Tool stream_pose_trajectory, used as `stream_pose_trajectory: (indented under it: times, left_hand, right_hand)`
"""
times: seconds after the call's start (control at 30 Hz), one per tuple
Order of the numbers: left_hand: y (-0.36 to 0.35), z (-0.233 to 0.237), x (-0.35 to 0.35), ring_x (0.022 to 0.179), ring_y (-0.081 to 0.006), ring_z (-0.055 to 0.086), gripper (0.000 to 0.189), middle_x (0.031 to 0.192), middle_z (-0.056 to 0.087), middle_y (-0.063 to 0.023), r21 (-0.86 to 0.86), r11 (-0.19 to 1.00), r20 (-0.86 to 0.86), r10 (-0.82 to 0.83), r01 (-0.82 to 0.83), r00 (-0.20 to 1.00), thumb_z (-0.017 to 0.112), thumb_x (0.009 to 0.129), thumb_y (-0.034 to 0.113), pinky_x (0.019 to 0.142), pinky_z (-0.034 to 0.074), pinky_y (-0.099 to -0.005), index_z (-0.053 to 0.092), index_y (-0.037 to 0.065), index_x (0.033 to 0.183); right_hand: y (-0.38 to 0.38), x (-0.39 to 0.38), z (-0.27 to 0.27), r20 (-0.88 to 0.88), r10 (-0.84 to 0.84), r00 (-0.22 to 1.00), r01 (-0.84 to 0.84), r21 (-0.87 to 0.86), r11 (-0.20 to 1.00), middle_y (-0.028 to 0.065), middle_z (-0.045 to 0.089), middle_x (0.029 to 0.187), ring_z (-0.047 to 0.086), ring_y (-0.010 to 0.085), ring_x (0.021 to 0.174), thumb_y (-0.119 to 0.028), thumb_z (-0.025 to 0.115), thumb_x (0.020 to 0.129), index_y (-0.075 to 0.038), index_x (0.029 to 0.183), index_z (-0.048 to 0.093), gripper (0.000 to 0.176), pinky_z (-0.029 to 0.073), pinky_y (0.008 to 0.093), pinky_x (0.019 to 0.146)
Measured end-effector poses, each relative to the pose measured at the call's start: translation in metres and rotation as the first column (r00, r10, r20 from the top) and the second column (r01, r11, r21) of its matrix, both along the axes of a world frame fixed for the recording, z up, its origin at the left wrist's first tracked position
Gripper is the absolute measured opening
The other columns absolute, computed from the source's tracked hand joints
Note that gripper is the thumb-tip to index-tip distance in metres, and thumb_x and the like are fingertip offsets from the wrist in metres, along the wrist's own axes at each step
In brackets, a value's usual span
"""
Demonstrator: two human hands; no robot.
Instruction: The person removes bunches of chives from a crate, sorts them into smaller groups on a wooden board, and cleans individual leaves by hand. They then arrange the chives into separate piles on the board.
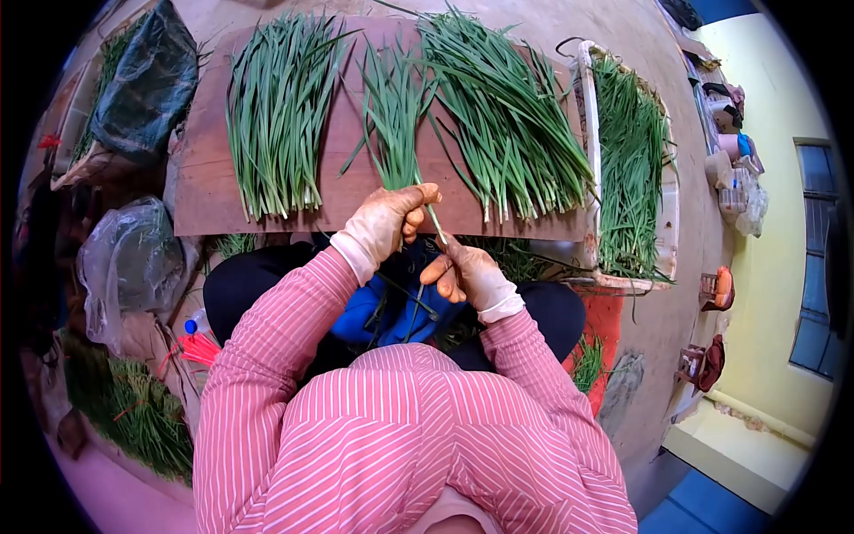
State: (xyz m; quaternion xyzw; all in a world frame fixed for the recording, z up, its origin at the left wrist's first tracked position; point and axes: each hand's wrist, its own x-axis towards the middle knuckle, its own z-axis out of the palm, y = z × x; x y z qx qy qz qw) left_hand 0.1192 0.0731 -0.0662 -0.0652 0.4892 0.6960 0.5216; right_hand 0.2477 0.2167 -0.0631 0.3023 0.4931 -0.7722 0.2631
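My left hand (pixel 389 222), in a whitish, stained glove, is closed around the stems of a small bunch of garlic chives (pixel 394 120), whose leaves lie away from me over the board. One stalk (pixel 435 221) slants from that hand toward me. Its pale lower end is pinched in my gloved right hand (pixel 470 273), close below the left one. On the board, a large pile of garlic chives (pixel 283 116) lies to the left of the held bunch. Another pile (pixel 507 116) spreads out on the right, white stem ends toward me.
The brown board (pixel 200 191) spans in front of my knees. At its right stands a white crate (pixel 589 89) full of chives. To the left are a dark plastic sack (pixel 147 84), a clear plastic bag (pixel 133 267) and tied chives (pixel 147 418). Small stools (pixel 700 363) stand far right.
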Motion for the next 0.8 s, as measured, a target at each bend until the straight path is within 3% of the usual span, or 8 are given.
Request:
stream_pose_trajectory:
  times: [0.07, 0.27, 0.4, 0.47, 0.53, 0.6, 0.7, 0.8]
  left_hand:
    - [-0.002, 0.000, -0.001, 0.047, -0.0058, 0.034, 0.031, 0.054, 0.040, 0.0075, -0.023, 1.000, -0.001, -0.001, 0.001, 1.000, 0.063, 0.089, 0.034, 0.045, 0.027, -0.0227, 0.063, 0.005, 0.102]
    - [0.002, -0.011, 0.003, 0.048, -0.0063, 0.036, 0.032, 0.053, 0.039, 0.0072, 0.072, 0.997, 0.021, -0.002, 0.000, 1.000, 0.062, 0.089, 0.034, 0.046, 0.027, -0.0228, 0.063, 0.006, 0.103]
    - [0.000, -0.005, 0.005, 0.048, -0.0065, 0.037, 0.031, 0.053, 0.041, 0.0059, 0.079, 0.996, 0.035, -0.047, 0.044, 0.998, 0.058, 0.092, 0.033, 0.044, 0.029, -0.0222, 0.062, 0.004, 0.104]
    - [0.000, -0.005, 0.005, 0.047, -0.0066, 0.038, 0.031, 0.053, 0.042, 0.0055, 0.080, 0.993, 0.028, -0.089, 0.086, 0.996, 0.057, 0.093, 0.032, 0.044, 0.030, -0.0222, 0.062, 0.004, 0.104]
    - [-0.002, -0.008, 0.003, 0.046, -0.0068, 0.037, 0.031, 0.053, 0.043, 0.0049, 0.073, 0.985, 0.013, -0.159, 0.157, 0.987, 0.057, 0.093, 0.032, 0.043, 0.030, -0.0226, 0.062, 0.003, 0.104]
    - [-0.002, -0.009, 0.003, 0.045, -0.0066, 0.037, 0.030, 0.053, 0.042, 0.0052, 0.062, 0.985, 0.000, -0.161, 0.161, 0.987, 0.057, 0.093, 0.032, 0.042, 0.029, -0.0228, 0.062, 0.004, 0.103]
    - [-0.001, -0.004, 0.002, 0.045, -0.0061, 0.036, 0.029, 0.053, 0.041, 0.0059, 0.001, 0.989, 0.004, -0.146, 0.146, 0.989, 0.057, 0.093, 0.032, 0.043, 0.029, -0.0229, 0.063, 0.005, 0.102]
    - [-0.003, -0.004, 0.001, 0.047, -0.0055, 0.036, 0.029, 0.054, 0.040, 0.0069, -0.026, 0.992, 0.018, -0.124, 0.125, 0.992, 0.056, 0.094, 0.033, 0.044, 0.029, -0.0224, 0.063, 0.006, 0.100]
  right_hand:
    - [-0.004, 0.004, 0.001, -0.023, -0.014, 1.000, 0.018, 0.181, 0.983, 0.0032, 0.062, 0.059, 0.046, 0.0056, 0.040, -0.052, 0.044, 0.096, -0.001, 0.085, 0.069, 0.058, 0.034, 0.0181, 0.038]
    - [-0.009, -0.004, 0.018, -0.252, -0.077, 0.965, 0.105, 0.100, 0.989, 0.0014, 0.066, 0.074, 0.051, 0.0022, 0.053, -0.040, 0.050, 0.097, -0.001, 0.102, 0.066, 0.043, 0.036, 0.0150, 0.046]
    - [-0.018, -0.007, 0.008, -0.250, -0.022, 0.968, 0.147, 0.494, 0.857, 0.0026, 0.066, 0.071, 0.059, 0.0084, 0.055, -0.027, 0.058, 0.093, -0.005, 0.087, 0.067, 0.025, 0.044, 0.0221, 0.050]
    - [-0.019, -0.010, 0.009, -0.354, 0.336, 0.873, 0.111, 0.815, 0.569, 0.0053, 0.064, 0.067, 0.060, 0.0140, 0.053, -0.024, 0.060, 0.091, -0.006, 0.079, 0.065, 0.023, 0.046, 0.0286, 0.049]
    - [-0.020, -0.010, 0.011, -0.368, 0.365, 0.855, 0.136, 0.839, 0.528, 0.0088, 0.061, 0.063, 0.061, 0.0226, 0.054, -0.023, 0.062, 0.088, -0.006, 0.073, 0.063, 0.022, 0.047, 0.0343, 0.049]
    - [-0.015, -0.011, 0.001, -0.365, 0.604, 0.708, 0.303, 0.930, 0.206, 0.0097, 0.060, 0.061, 0.060, 0.0282, 0.052, -0.022, 0.063, 0.086, -0.007, 0.070, 0.060, 0.022, 0.047, 0.0360, 0.049]
    - [-0.013, -0.014, 0.000, -0.390, 0.546, 0.741, 0.437, 0.898, 0.049, 0.0118, 0.058, 0.061, 0.058, 0.0325, 0.052, -0.019, 0.064, 0.084, -0.007, 0.067, 0.058, 0.022, 0.047, 0.0387, 0.048]
    - [-0.013, -0.013, 0.024, -0.401, -0.010, 0.916, 0.341, 0.765, 0.547, 0.0072, 0.063, 0.059, 0.055, 0.0164, 0.042, -0.022, 0.062, 0.087, -0.004, 0.063, 0.055, 0.031, 0.044, 0.0314, 0.042]
